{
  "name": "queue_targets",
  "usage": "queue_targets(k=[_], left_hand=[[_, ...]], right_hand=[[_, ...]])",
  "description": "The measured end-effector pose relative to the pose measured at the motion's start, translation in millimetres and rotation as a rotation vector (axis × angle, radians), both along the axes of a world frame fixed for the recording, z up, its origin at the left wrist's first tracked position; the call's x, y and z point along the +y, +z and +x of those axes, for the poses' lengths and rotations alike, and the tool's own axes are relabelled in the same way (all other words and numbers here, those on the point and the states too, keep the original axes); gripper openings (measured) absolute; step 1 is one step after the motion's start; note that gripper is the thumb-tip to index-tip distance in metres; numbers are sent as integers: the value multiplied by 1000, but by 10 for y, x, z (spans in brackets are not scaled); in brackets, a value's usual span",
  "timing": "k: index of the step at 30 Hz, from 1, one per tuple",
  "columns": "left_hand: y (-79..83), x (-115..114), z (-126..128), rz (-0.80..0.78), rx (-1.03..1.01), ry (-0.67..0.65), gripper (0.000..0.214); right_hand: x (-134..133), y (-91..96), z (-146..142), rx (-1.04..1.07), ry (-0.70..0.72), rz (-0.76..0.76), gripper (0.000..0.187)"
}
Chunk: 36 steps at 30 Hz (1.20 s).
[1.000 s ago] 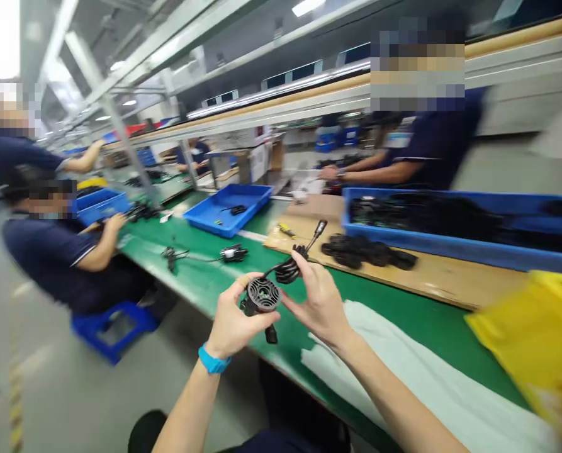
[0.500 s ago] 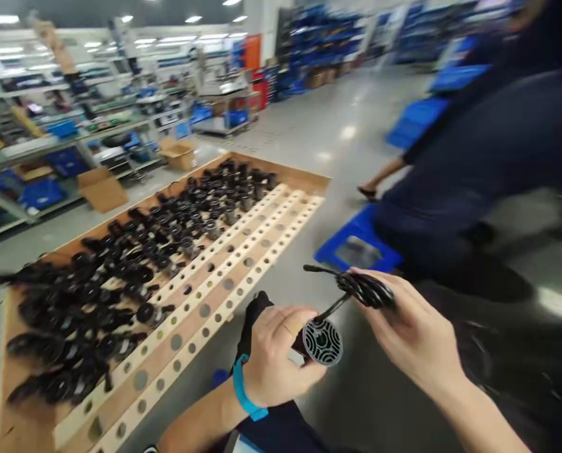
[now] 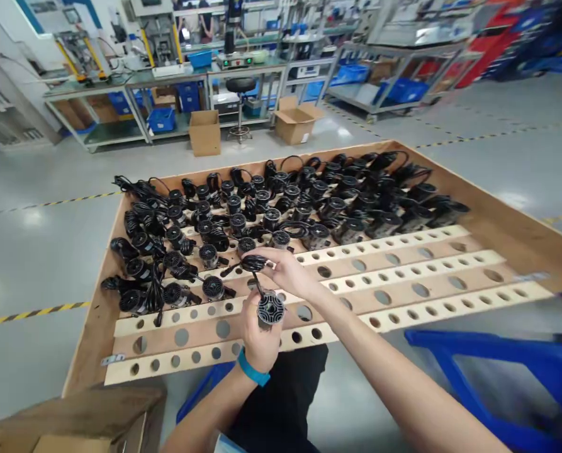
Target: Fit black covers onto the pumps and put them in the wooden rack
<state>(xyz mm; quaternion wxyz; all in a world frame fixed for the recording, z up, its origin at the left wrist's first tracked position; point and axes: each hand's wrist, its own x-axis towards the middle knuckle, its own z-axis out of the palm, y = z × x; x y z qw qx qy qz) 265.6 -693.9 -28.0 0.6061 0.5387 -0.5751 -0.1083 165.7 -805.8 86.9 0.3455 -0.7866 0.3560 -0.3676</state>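
My left hand (image 3: 260, 340), with a teal band at the wrist, is closed around a small cylindrical motor (image 3: 271, 309). Its round, vented black-and-silver end faces up at me. A black cable rises from the motor to a bundled coil (image 3: 253, 263), which my right hand (image 3: 287, 272) pinches above and just beyond it. Both hands are over the near side of a large wooden tray (image 3: 479, 182). Rows of similar motors (image 3: 213, 287) with coiled black cables stand in its far and left parts. Pale slats (image 3: 432, 313) with round holes run across the near part.
Blue plastic frames (image 3: 450, 343) are at the right, below the tray edge. A cardboard box (image 3: 73, 415) sits at the lower left. Beyond the tray are two more cartons (image 3: 205, 133), a stool (image 3: 241, 85), workbenches (image 3: 177, 78) and a metal cart (image 3: 379, 104).
My view has swung left to face the tray. Both hands, still holding the motor and its coiled cable, are now over the tray's near side. The co-worker is out of view.
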Motion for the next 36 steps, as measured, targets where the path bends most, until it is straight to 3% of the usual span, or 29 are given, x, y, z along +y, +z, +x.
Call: queue_targets(k=[4, 15, 19, 23, 27, 36], left_hand=[[-117, -103, 60, 115, -11, 78, 53], [-255, -341, 56, 162, -30, 180, 55], [-209, -380, 106, 229, 29, 173, 59], [-135, -446, 223, 301, 65, 176, 67], [-100, -526, 304, 272, 39, 164, 69], [-251, -607, 258, 313, 83, 119, 76]], right_hand=[[-252, -96, 224, 71, 132, 43, 42], [-624, -258, 382, 264, 264, 57, 47], [-717, -232, 470, 298, 316, 74, 43], [-850, -222, 553, 425, 347, 68, 25], [-930, -201, 585, 484, 344, -8, 20], [-863, -61, 634, 685, 323, -94, 25]])
